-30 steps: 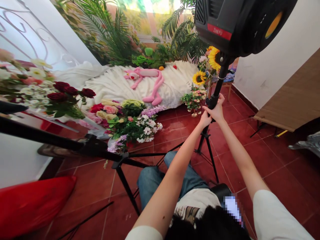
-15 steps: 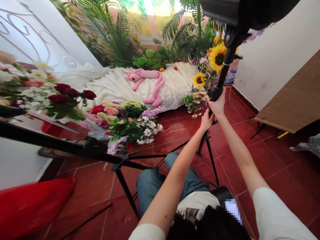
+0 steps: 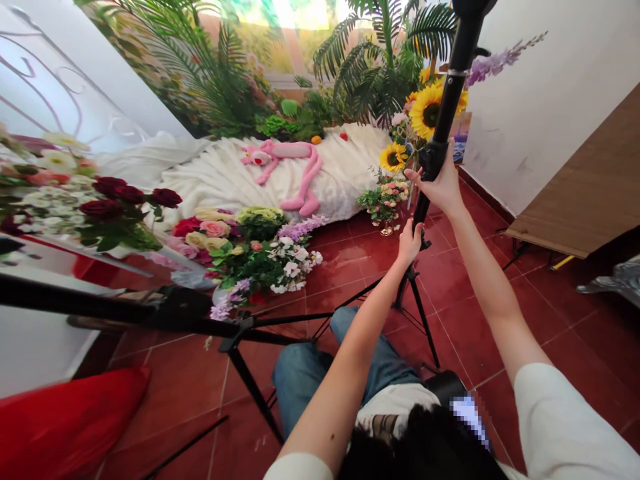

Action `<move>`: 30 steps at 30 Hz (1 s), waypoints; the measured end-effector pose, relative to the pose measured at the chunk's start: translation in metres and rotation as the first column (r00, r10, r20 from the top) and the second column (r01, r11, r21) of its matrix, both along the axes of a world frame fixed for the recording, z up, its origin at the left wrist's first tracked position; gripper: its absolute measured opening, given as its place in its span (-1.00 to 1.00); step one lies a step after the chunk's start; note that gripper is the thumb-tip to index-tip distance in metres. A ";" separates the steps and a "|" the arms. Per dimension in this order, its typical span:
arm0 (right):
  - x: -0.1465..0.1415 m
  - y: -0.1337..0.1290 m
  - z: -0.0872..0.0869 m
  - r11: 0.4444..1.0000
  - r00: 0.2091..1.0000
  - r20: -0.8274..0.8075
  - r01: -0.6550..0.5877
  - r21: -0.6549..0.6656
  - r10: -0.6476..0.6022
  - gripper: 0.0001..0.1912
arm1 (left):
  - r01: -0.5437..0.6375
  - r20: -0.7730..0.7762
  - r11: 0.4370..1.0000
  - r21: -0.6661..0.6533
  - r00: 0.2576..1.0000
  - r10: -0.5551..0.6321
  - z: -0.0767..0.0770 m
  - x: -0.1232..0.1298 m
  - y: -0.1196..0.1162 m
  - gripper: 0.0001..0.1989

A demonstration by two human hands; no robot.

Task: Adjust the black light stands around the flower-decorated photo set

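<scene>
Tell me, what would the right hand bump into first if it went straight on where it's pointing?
The black pole: the right hand seems to be touching it. Past that, the big sunflower may come next, but one view leaves depth unclear.

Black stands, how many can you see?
2. The left hand and right hand are on the first stand; the second stand slants in from the picture's left edge. Others may be hidden.

Glare top centre; left-edge flowers [image 3: 45, 177] blurred.
</scene>
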State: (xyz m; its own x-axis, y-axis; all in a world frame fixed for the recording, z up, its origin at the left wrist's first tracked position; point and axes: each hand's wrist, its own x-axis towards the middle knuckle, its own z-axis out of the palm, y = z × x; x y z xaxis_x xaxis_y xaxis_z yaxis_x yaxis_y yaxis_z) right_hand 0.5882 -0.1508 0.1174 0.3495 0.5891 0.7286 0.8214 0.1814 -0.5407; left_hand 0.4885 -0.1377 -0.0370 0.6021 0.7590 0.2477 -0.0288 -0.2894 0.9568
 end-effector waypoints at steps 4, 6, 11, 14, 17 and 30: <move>-0.010 -0.040 -0.009 0.998 0.996 -0.087 -0.011 -0.069 0.005 -0.35 | -0.010 0.006 0.999 -0.039 1.000 0.010 -0.001 0.001 -0.002 -0.48; -0.017 -0.066 -0.017 0.982 0.997 -0.077 0.014 -0.188 -0.029 -0.48 | 0.006 0.007 0.998 -0.055 1.000 -0.006 -0.001 0.001 -0.001 -0.46; -0.031 -0.118 -0.050 0.748 0.968 0.251 0.176 -0.640 -0.013 -0.68 | 0.055 0.035 0.998 -0.035 0.998 -0.054 -0.003 -0.001 0.004 -0.51; -0.033 -0.123 -0.072 0.659 0.929 0.369 0.272 -0.701 0.010 -0.68 | 0.079 0.048 0.997 -0.018 0.996 -0.078 -0.002 -0.002 0.006 -0.58; -0.031 -0.116 -0.089 0.628 0.926 0.378 0.299 -0.719 -0.008 -0.73 | 0.093 0.031 0.995 -0.025 0.995 -0.093 -0.001 -0.003 0.007 -0.59; -0.058 -0.089 -0.149 0.861 0.403 -0.915 -0.456 -0.226 -0.027 -0.33 | 0.077 -0.002 0.996 -0.050 0.997 -0.077 0.002 -0.007 0.006 -0.58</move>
State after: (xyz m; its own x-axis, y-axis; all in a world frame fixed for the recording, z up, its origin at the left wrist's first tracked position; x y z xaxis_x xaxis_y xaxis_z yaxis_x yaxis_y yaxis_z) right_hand 0.5302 -0.2394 -0.0313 0.4508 0.8679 -0.2087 -0.1804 -0.1404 -0.9735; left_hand 0.4816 -0.1322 -0.0349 0.6600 0.7218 0.2084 -0.0457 -0.2383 0.9701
